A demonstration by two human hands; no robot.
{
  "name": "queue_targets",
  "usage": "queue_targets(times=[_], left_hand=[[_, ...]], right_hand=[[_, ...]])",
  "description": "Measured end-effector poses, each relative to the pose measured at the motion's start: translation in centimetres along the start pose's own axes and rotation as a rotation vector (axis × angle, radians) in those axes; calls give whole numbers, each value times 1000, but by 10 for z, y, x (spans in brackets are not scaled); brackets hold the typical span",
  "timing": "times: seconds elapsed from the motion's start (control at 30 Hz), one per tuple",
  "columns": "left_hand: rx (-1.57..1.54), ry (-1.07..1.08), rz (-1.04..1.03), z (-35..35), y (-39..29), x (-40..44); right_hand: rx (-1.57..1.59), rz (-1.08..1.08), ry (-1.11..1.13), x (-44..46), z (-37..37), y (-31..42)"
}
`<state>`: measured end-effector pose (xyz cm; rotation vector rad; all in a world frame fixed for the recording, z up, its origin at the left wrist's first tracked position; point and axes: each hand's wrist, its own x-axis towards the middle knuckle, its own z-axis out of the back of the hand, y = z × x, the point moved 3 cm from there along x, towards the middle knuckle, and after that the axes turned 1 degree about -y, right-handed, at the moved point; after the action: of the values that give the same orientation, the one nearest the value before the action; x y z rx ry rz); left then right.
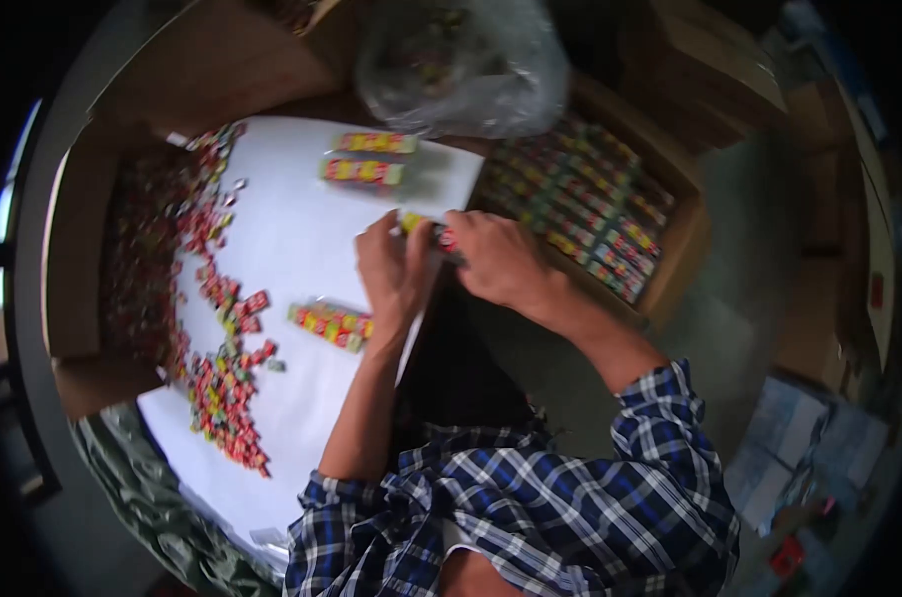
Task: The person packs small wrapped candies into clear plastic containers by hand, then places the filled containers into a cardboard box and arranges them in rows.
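Over the right edge of the white table sheet, my left hand (389, 267) and my right hand (501, 257) close around a small pack of red and yellow pieces (445, 237). The fingers hide much of it. Beside my left wrist lies a clear pack of several red, yellow and green pieces (330, 324). Two similar rows, a near pack (361, 172) and a far pack (376, 143), rest beyond my hands. Loose small square pieces (227, 408) are scattered on the left of the sheet; their exact kind is too small to tell.
An open cardboard box (78, 259) at the left spills loose pieces onto the white sheet (292, 239). Rows of finished-looking packs fill a carton (685, 249) at the right. A clear plastic bag (511, 80) stands at the back. More cartons (715, 60) are behind.
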<state>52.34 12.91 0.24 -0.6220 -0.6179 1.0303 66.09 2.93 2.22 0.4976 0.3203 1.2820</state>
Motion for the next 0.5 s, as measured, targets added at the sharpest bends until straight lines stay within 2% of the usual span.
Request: queue_targets(times=[0.07,0.1,0.23,0.27,0.37,0.43,0.5], left_hand=[[-93,55,101,-1,-1,-2],[-137,79,144,2,-9,-4],[-135,163,-25,7,-28,-14],[-142,169,-28,4,-27,-15],[95,172,-378,-4,-28,-21],[108,158,-408,-7,-23,-25],[133,128,-470,-12,-23,-28]], right_hand=[[110,93,-75,-3,-4,-9],[88,60,-86,-12,2,-22],[233,96,-210,-39,18,-54],[232,14,-238,-53,29,-75],[137,-249,-255,-94,57,-152],[43,-518,-247,-118,78,-204],[-78,-554,-303,-142,87,-255]])
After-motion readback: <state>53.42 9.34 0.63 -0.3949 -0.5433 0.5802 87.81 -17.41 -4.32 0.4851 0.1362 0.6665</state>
